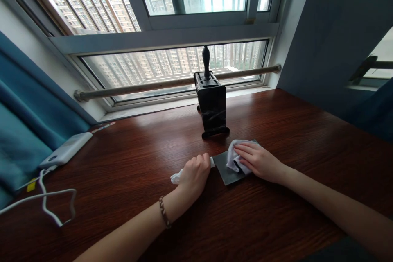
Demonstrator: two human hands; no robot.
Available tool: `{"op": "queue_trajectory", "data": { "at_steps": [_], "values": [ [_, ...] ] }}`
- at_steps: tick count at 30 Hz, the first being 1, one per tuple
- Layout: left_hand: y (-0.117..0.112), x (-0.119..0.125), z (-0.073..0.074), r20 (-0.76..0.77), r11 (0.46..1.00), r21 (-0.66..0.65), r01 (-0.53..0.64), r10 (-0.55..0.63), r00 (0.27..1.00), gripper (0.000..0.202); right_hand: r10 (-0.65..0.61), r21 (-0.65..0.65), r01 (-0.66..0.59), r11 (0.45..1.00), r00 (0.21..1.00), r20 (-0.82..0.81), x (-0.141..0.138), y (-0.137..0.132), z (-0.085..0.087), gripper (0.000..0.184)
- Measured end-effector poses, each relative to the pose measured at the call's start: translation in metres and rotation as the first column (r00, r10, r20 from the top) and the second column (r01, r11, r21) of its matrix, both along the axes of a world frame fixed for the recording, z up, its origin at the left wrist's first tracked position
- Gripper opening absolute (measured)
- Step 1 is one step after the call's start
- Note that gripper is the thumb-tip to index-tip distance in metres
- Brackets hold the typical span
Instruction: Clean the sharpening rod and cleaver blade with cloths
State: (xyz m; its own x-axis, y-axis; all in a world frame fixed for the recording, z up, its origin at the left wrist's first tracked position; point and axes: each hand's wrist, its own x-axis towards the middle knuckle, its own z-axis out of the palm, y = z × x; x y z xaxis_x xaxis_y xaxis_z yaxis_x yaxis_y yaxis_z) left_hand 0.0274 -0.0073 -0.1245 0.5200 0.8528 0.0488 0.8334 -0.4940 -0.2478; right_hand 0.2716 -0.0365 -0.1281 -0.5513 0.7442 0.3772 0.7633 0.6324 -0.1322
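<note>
A cleaver lies on the brown wooden table, its flat grey blade pointing right. My left hand is closed around its handle, which looks white or wrapped in white; the handle's end sticks out to the left of my fist. On the blade's upper face, a bunched white cloth is pressed down under my right hand. The fingers of that hand are together over the cloth. Cloth and hand hide the far part of the blade.
Behind the blade stands a black knife block with one dark-handled tool in it. A white power strip with a looping white cable lies at left, beside a blue curtain. A rail crosses the window behind the table.
</note>
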Motion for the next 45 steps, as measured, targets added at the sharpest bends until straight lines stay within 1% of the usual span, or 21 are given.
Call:
{"op": "queue_trajectory", "data": {
  "at_steps": [3, 6, 8, 10, 15, 18, 20, 21, 23, 26, 28, 29, 31, 32, 33, 34, 36, 38, 41, 45],
  "values": [
    [-0.002, 0.0, -0.002, -0.012, 1.0, 0.014, 0.016, -0.016, 1.0, 0.02, 0.159, -0.078, -0.158, 0.984, 0.987, 0.003, -0.012, -0.008, 0.003, 0.042],
    [-0.002, 0.0, -0.001, -0.023, 0.999, 0.024, 0.021, -0.021, 1.0, 0.02, 0.267, -0.162, -0.269, 0.95, 0.963, -0.034, -0.023, -0.016, 0.01, 0.044],
    [-0.002, 0.001, -0.001, -0.027, 0.999, 0.026, 0.025, -0.025, 0.999, 0.02, 0.311, -0.211, -0.321, 0.923, 0.947, -0.078, -0.027, -0.02, 0.015, 0.044],
    [-0.001, 0.001, 0.0, -0.031, 0.999, 0.027, 0.032, -0.031, 0.999, 0.019, 0.349, -0.249, -0.371, 0.895, 0.928, -0.13, -0.03, -0.023, 0.019, 0.041],
    [0.0, 0.0, -0.001, -0.039, 0.997, 0.016, 0.072, -0.071, 0.997, 0.018, 0.413, -0.293, -0.474, 0.831, 0.876, -0.248, -0.031, -0.025, 0.026, 0.026],
    [0.0, 0.0, -0.001, -0.038, 0.997, 0.013, 0.075, -0.075, 0.996, 0.019, 0.422, -0.303, -0.498, 0.812, 0.861, -0.285, -0.029, -0.024, 0.026, 0.013],
    [0.0, 0.0, 0.0, -0.037, 0.998, 0.011, 0.069, -0.068, 0.997, 0.019, 0.41, -0.302, -0.484, 0.821, 0.869, -0.278, -0.026, -0.023, 0.025, 0.008],
    [0.0, 0.0, 0.001, -0.036, 0.998, 0.008, 0.066, -0.066, 0.997, 0.019, 0.395, -0.299, -0.463, 0.834, 0.881, -0.262, -0.023, -0.022, 0.023, 0.009],
    [0.0, 0.0, 0.002, -0.035, 0.998, 0.002, 0.066, -0.066, 0.997, 0.018, 0.343, -0.284, -0.391, 0.875, 0.916, -0.207, -0.016, -0.018, 0.021, 0.021],
    [0.0, 0.0, 0.003, -0.034, 0.998, -0.006, 0.063, -0.063, 0.997, 0.019, 0.209, -0.247, -0.226, 0.942, 0.973, -0.093, 0.0, -0.01, 0.018, 0.04],
    [0.0, 0.0, 0.003, -0.033, 0.998, -0.009, 0.065, -0.065, 0.997, 0.02, 0.069, -0.229, -0.069, 0.971, 0.998, -0.008, 0.014, -0.002, 0.015, 0.044],
    [0.0, 0.0, 0.003, -0.032, 0.998, -0.01, 0.065, -0.066, 0.997, 0.02, -0.015, -0.217, 0.023, 0.976, 0.999, 0.039, 0.022, 0.002, 0.014, 0.043],
    [0.0, -0.001, 0.003, -0.031, 0.998, -0.011, 0.066, -0.067, 0.997, 0.02, -0.163, -0.186, 0.185, 0.965, 0.979, 0.123, 0.036, 0.01, 0.012, 0.041],
    [0.0, -0.001, 0.003, -0.031, 0.998, -0.012, 0.066, -0.067, 0.997, 0.02, -0.213, -0.17, 0.236, 0.957, 0.967, 0.143, 0.042, 0.013, 0.011, 0.04],
    [0.0, 0.0, 0.003, -0.03, 0.998, -0.012, 0.066, -0.066, 0.997, 0.02, -0.239, -0.162, 0.261, 0.952, 0.96, 0.145, 0.047, 0.015, 0.01, 0.041],
    [0.0, 0.0, 0.002, -0.03, 0.998, -0.012, 0.064, -0.065, 0.997, 0.02, -0.246, -0.163, 0.265, 0.95, 0.961, 0.129, 0.05, 0.017, 0.009, 0.042],
    [0.001, 0.0, 0.002, -0.027, 0.998, -0.014, 0.062, -0.063, 0.998, 0.019, -0.225, -0.18, 0.234, 0.955, 0.972, 0.07, 0.052, 0.018, 0.009, 0.045],
    [0.001, 0.0, 0.002, -0.025, 0.998, -0.017, 0.059, -0.06, 0.998, 0.019, -0.201, -0.198, 0.2, 0.96, 0.98, 0.016, 0.05, 0.016, 0.012, 0.046],
    [0.001, -0.001, 0.003, -0.021, 0.998, -0.023, 0.062, -0.062, 0.998, 0.019, -0.171, -0.232, 0.155, 0.96, 0.984, -0.05, 0.043, 0.011, 0.018, 0.044],
    [0.0, -0.001, 0.004, -0.017, 0.997, -0.028, 0.068, -0.069, 0.997, 0.021, -0.079, -0.309, 0.012, 0.951, 0.976, -0.203, 0.033, 0.006, 0.025, 0.036]
  ]
}}
